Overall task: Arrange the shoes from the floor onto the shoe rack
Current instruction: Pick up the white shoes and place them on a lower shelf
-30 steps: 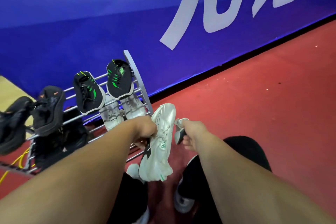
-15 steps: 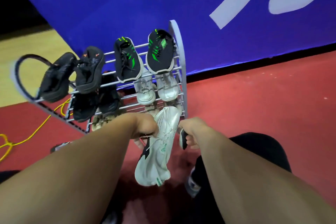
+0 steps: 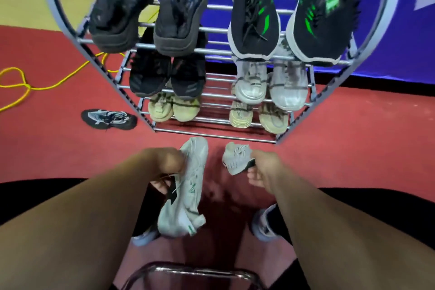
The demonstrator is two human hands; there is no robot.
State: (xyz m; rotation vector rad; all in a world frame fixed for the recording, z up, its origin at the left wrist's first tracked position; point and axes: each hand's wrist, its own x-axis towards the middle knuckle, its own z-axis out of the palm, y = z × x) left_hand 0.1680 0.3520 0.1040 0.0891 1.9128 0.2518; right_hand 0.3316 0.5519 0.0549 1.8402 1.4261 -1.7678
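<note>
A metal shoe rack (image 3: 211,135) stands in front of me with several pairs on its tiers. Black shoes and black-green sneakers (image 3: 253,16) fill the top, black and white pairs the middle, beige pairs the lowest. My left hand (image 3: 164,165) grips a white sneaker with green marks (image 3: 188,193) by its collar, toe toward the rack's front bar. My right hand (image 3: 261,169) grips the matching white sneaker (image 3: 235,159), mostly hidden behind my fingers. Both shoes hang just short of the rack's bottom front rail.
A single dark-and-white sneaker (image 3: 108,119) lies on the red floor left of the rack. A yellow cable (image 3: 23,85) loops at far left. A blue banner wall (image 3: 400,49) stands behind the rack. A chrome bar (image 3: 188,272) sits near the bottom edge, between my knees.
The view has swung to face the rack head-on and much closer. Both hands still hold the white sneakers, now just in front of the bottom rail.
</note>
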